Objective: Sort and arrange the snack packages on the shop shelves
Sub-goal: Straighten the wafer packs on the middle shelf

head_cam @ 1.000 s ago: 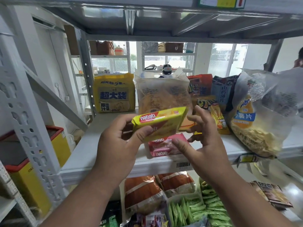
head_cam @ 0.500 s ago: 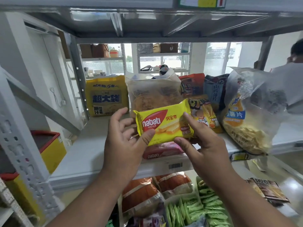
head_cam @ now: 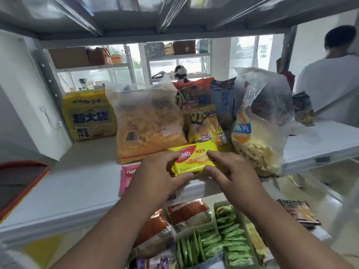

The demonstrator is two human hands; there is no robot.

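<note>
A yellow Nabati wafer pack [head_cam: 194, 159] lies low over the front of the white shelf [head_cam: 77, 187], face up. My left hand [head_cam: 157, 175] grips its left end and my right hand [head_cam: 229, 171] grips its right end. A pink Nabati pack [head_cam: 128, 176] lies flat on the shelf, partly hidden under my left hand. Behind stand a clear bag of orange snacks [head_cam: 147, 125], a yellow noodle multipack [head_cam: 90, 115], a small yellow snack bag [head_cam: 206, 125] and a clear bag of chips [head_cam: 256, 123].
A lower shelf holds brown-red bags [head_cam: 186, 212] and boxes of green packets [head_cam: 219, 239]. A red-rimmed bin [head_cam: 25, 183] sits at the left. A person in a white shirt [head_cam: 330, 84] stands at the right behind the shelf. The steel upper shelf [head_cam: 174, 16] hangs close overhead.
Both hands have lowered the yellow wafer pack from chest height down onto the shelf front, beside the pink pack. The camera has moved closer and tilted down.
</note>
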